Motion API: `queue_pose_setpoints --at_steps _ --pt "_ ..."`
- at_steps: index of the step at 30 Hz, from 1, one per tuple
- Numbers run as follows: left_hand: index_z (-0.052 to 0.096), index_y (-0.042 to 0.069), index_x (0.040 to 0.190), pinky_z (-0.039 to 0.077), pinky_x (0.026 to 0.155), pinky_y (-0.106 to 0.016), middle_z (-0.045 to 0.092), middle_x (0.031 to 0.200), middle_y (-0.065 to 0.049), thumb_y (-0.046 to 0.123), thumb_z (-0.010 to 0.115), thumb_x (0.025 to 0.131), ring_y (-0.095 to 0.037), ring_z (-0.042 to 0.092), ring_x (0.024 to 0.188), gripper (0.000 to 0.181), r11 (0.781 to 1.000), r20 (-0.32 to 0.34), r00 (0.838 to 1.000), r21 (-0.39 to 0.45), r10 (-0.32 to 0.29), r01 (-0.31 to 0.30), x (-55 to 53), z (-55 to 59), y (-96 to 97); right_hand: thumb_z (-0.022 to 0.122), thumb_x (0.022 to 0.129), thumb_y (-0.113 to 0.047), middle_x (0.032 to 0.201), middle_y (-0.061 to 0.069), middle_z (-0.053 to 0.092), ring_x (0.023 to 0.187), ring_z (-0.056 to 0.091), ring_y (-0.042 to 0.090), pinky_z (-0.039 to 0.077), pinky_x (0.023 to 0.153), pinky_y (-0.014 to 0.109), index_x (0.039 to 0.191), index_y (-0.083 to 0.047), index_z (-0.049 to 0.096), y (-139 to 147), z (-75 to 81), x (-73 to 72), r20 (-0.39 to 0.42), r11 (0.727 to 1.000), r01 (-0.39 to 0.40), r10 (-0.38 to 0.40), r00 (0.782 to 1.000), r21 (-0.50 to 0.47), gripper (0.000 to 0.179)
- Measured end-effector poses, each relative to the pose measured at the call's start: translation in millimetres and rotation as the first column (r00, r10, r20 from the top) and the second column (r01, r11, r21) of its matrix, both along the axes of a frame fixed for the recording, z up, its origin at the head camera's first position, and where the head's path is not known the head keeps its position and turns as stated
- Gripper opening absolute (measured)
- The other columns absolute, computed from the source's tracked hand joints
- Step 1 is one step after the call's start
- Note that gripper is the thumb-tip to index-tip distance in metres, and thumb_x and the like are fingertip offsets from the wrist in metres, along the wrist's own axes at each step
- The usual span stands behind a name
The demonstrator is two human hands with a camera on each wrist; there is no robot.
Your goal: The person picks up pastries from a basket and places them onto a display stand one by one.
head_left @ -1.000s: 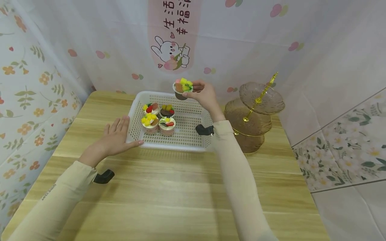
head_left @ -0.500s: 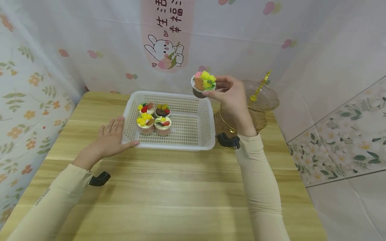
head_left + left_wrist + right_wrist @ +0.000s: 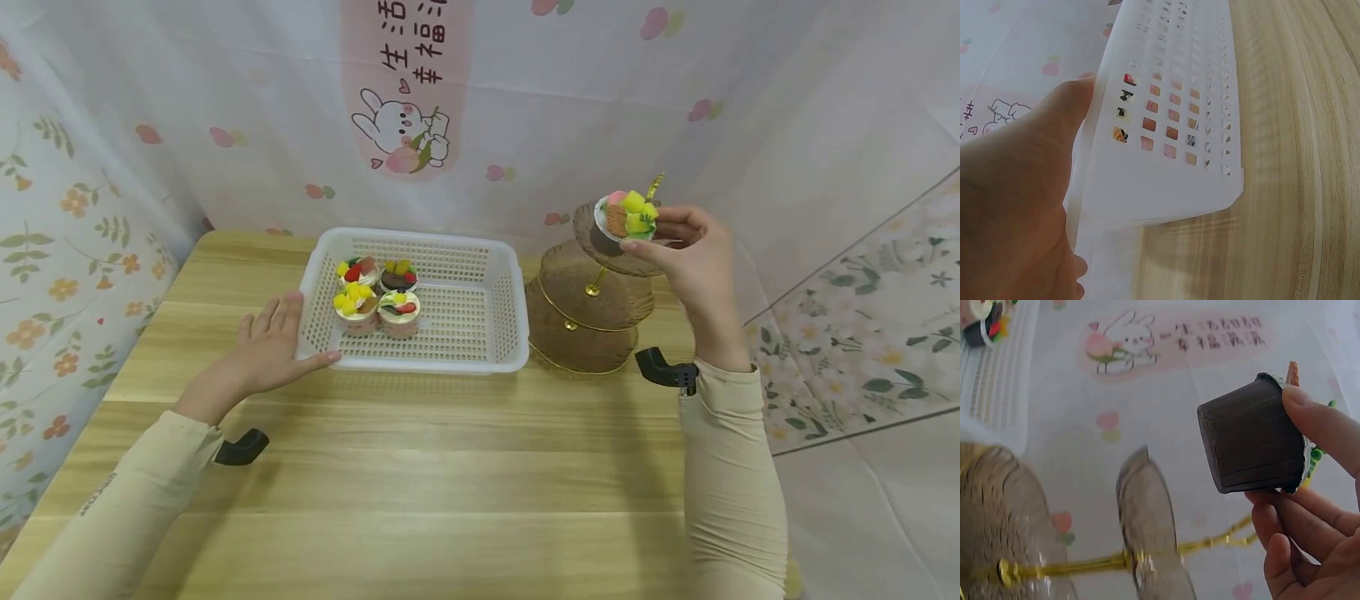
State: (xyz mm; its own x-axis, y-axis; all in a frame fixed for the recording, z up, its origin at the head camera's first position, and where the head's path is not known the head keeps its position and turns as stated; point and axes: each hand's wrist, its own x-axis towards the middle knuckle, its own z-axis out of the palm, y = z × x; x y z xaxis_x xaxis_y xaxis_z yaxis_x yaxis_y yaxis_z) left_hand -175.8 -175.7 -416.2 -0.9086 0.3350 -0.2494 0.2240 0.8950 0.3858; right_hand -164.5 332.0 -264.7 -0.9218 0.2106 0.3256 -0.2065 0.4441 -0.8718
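Note:
My right hand (image 3: 696,260) pinches a toy cupcake (image 3: 627,218) between thumb and fingers by its rim; its cup (image 3: 1250,440) is dark brown, with yellow, pink and brown pieces on top. In the head view it overlaps the top plate of a three-tier stand (image 3: 592,300) with a gold pole; in the right wrist view there is a gap between the cup and that plate (image 3: 1147,512). My left hand (image 3: 258,354) rests with straight fingers against the left end of a white plastic basket (image 3: 517,333), thumb at the front rim. Several fruit-topped cupcakes (image 3: 400,315) stand in the basket's left half.
The basket and stand are side by side on a wooden table (image 3: 420,475). A printed curtain (image 3: 285,100) hangs right behind them, and a patterned wall covering (image 3: 885,358) borders the right side. Black wrist-camera mounts (image 3: 663,368) stick out beneath both wrists.
My right hand has carried the cupcake rightward from above the basket to the stand's top tier. The left hand stays at the basket, and the head view has shifted slightly.

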Motion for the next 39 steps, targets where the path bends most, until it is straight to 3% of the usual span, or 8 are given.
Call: queue_pose_setpoints --at_steps 5,8,12,19,24,28,33,39 --pt "-0.016 -0.007 0.153 -0.007 0.112 -0.076 -0.013 0.161 -0.032 0.076 0.047 0.088 -0.057 -0.008 0.148 0.123 1.000 0.010 1.000 -0.004 -0.003 0.003 -0.6 -0.1 -0.3 0.086 0.075 -0.010 0.094 -0.013 0.074 0.086 0.064 0.008 0.049 0.077 0.019 0.117 -0.010 0.067 20.3 -3.1 5.2 0.019 1.000 0.004 -0.004 1.000 -0.024 0.046" --pt "-0.015 -0.008 0.153 -0.006 0.112 -0.076 -0.012 0.161 -0.033 0.074 0.048 0.088 -0.057 -0.007 0.148 0.122 1.000 0.004 1.000 -0.001 -0.005 0.005 -0.6 0.0 0.1 0.086 0.074 -0.011 0.098 -0.012 0.074 0.094 0.065 0.008 0.048 0.096 0.026 0.118 -0.009 0.066 26.9 -6.1 5.9 0.043 1.000 0.005 -0.004 0.999 -0.030 0.049" --pt "-0.015 -0.007 0.153 -0.006 0.112 -0.076 -0.011 0.161 -0.033 0.074 0.048 0.089 -0.057 -0.007 0.148 0.122 1.000 0.000 1.000 -0.004 -0.008 0.008 -0.6 -0.5 -0.4 0.086 0.075 -0.012 0.099 -0.014 0.073 0.109 0.060 0.006 0.033 0.116 0.046 0.119 -0.009 0.065 32.0 -11.9 4.1 0.079 0.999 0.021 -0.017 0.997 -0.043 0.050" --pt "-0.013 -0.008 0.153 -0.005 0.112 -0.076 -0.008 0.161 -0.034 0.074 0.048 0.088 -0.057 -0.005 0.148 0.122 1.000 -0.007 1.000 -0.002 -0.008 0.008 1.2 0.1 0.1 0.086 0.076 -0.025 0.099 -0.021 0.068 0.119 0.050 0.003 0.043 0.090 0.024 0.120 -0.014 0.064 37.9 -22.2 -2.2 0.148 0.992 0.095 -0.106 0.983 0.082 0.050" --pt "-0.013 -0.009 0.153 -0.004 0.112 -0.077 -0.006 0.161 -0.036 0.074 0.049 0.089 -0.057 -0.004 0.147 0.122 1.000 -0.010 1.000 -0.004 -0.010 0.010 2.0 1.9 -0.4 0.086 0.076 -0.029 0.098 -0.022 0.067 0.125 0.049 0.008 0.041 0.102 0.035 0.119 -0.016 0.062 42.1 -27.8 -6.7 0.187 0.991 0.096 -0.111 0.976 0.088 0.052" --pt "-0.013 -0.009 0.153 -0.004 0.112 -0.076 -0.006 0.161 -0.035 0.074 0.049 0.088 -0.057 -0.003 0.147 0.122 1.000 -0.013 1.000 -0.004 -0.007 0.006 1.5 -0.6 -0.8 0.086 0.076 -0.029 0.097 -0.022 0.068 0.118 0.054 0.006 0.038 0.109 0.046 0.120 -0.015 0.061 43.8 -31.6 -7.6 0.195 0.993 0.089 -0.102 0.976 0.072 0.053" --pt "-0.013 -0.008 0.154 -0.004 0.112 -0.076 -0.006 0.162 -0.034 0.073 0.050 0.088 -0.057 -0.003 0.148 0.122 1.000 -0.019 1.000 0.002 -0.001 0.001 0.7 -3.8 -0.8 0.085 0.077 -0.029 0.097 -0.022 0.068 0.105 0.058 0.000 0.042 0.100 0.034 0.122 -0.016 0.061 44.4 -33.2 -8.7 0.203 0.993 0.091 -0.104 0.974 0.072 0.052" --pt "-0.012 -0.008 0.154 -0.003 0.112 -0.076 -0.006 0.162 -0.034 0.072 0.050 0.089 -0.057 -0.003 0.148 0.121 1.000 -0.023 1.000 0.004 -0.005 0.005 1.1 -1.3 -0.3 0.084 0.078 -0.033 0.102 -0.021 0.066 0.126 0.050 0.012 0.035 0.111 0.048 0.126 -0.015 0.059 44.7 -32.8 -7.7 0.216 0.993 0.077 -0.094 0.972 0.088 0.057"
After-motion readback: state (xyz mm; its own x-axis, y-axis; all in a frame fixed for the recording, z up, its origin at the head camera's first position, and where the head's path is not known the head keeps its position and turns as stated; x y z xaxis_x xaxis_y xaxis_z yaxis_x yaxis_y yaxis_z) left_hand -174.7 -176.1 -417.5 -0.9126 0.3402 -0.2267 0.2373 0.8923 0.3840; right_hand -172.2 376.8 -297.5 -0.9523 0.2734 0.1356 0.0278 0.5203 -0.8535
